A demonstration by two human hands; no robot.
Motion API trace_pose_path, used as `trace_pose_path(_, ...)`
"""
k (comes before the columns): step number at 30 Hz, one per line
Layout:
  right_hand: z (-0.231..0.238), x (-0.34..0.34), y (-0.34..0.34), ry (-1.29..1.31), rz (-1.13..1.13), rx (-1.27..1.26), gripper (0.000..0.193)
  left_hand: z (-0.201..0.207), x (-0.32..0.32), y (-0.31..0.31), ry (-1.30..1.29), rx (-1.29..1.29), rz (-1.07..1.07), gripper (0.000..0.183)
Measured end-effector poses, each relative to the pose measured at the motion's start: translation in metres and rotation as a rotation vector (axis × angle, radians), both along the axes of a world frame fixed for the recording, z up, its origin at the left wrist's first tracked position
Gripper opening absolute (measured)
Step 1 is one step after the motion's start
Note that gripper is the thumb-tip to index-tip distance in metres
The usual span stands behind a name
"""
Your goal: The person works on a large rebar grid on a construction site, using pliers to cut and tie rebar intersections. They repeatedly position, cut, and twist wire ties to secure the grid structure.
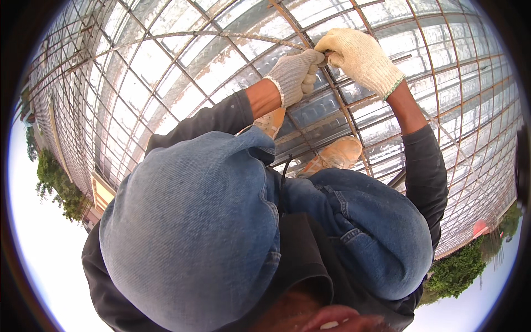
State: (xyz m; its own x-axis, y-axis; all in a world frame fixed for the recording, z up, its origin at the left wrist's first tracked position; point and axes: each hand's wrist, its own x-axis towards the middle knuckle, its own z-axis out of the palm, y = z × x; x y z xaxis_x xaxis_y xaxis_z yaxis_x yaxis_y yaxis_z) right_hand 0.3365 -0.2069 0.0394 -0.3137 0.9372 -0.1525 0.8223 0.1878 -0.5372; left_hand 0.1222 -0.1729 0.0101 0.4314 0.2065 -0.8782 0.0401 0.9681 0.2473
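My left hand [296,74], in a knitted work glove, is closed, its fingers curled toward a crossing of steel reinforcing bars [339,98]. From the other side my right hand [359,60], in a cream glove with a green-edged cuff, pinches at the same crossing. The fingertips of both hands nearly meet there. Whatever they grip is hidden by the gloves or too small to name. A ribbed bar [238,35] curves in from the left and reaches the left hand. Another short bar end [401,57] pokes out beside the right hand.
Beneath the bar grid lies shiny ribbed metal decking [310,113]. My tan shoes [337,152] stand at the grid, below my bent knees in blue jeans [193,232]. Trees [456,271] show past the deck's edge, and a red object [480,227] sits at the far right.
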Motion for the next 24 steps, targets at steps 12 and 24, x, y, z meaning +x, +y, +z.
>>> trace_pose_path(12,-0.012,-0.002,-0.007,-0.029,-0.02,0.125,0.011,0.024,-0.037,0.017,-0.107,0.012,-0.107,0.024)
trace_pose_path(24,-0.007,-0.059,-0.05,-0.112,-0.477,0.159,0.02,0.027,-0.025,0.106,0.01,0.628,-0.742,0.03)
